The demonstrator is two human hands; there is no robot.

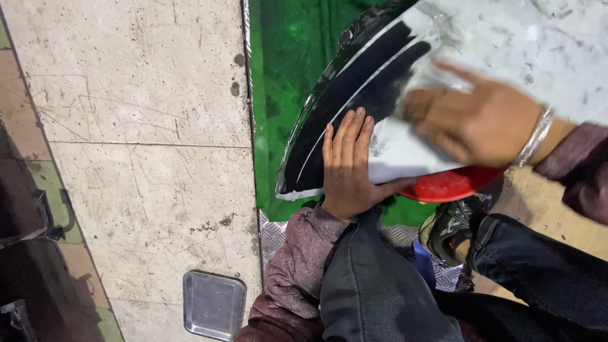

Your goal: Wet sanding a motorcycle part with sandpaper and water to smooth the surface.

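A large curved panel [506, 44], white with a black band [354, 95] along its left edge, lies tilted over a green cloth [285, 63]. My left hand [347, 168] rests flat on the panel's lower left part, fingers together and pointing up, pressing on it. My right hand [475, 114], blurred by motion, lies spread on the white surface to the right, with a metal bangle [535, 136] on the wrist. Whether it holds anything under the palm I cannot tell. A red piece [453, 185] shows under the panel's lower edge.
Pale scuffed floor tiles [139, 126] fill the left. A small square metal tray [213, 305] lies on the tiles at the bottom. Ribbed metal plate [272, 231] runs beside my knee. My dark trousers [380, 285] and a shoe [449, 228] fill the lower right.
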